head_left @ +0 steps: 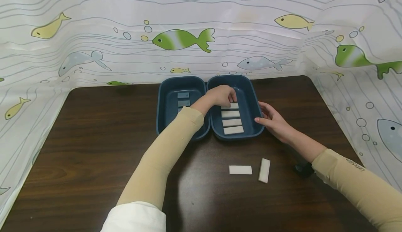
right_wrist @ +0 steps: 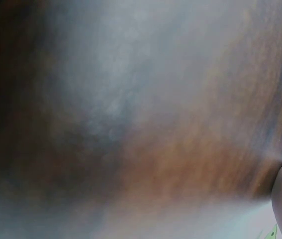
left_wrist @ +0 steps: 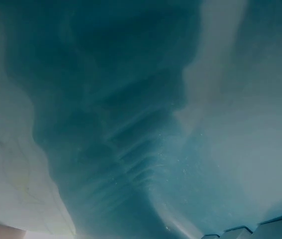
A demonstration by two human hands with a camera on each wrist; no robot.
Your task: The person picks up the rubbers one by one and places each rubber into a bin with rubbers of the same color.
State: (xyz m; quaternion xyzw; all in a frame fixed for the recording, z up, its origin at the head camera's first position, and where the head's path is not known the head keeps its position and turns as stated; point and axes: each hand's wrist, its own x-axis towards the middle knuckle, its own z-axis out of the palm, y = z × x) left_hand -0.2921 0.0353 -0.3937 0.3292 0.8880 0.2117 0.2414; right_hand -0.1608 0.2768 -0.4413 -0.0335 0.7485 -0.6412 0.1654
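Two blue plastic trays stand side by side, a left tray (head_left: 159, 110) and a right tray (head_left: 255, 104). In the right one, several white rectangular blocks (head_left: 231, 122) lie in a column. My left hand (head_left: 220, 96) reaches into that tray with bent fingers and pinches the farthest white block (head_left: 233, 105); the hand partly covers it. At the right tray's outer wall, my right hand (head_left: 276, 122) grips the rim, thumb at the edge and fingers outside. The left wrist view shows mostly blurred blue tray wall, with block ends (left_wrist: 280, 229) at the bottom corner.
Two more white blocks lie on the dark wooden table, one crosswise (head_left: 240, 170) and one nearly lengthwise (head_left: 264, 171). The left tray holds blue-grey blocks (head_left: 183, 95), partly hidden by my left forearm. A fish-patterned white curtain (head_left: 132, 61) borders the table's back and sides.
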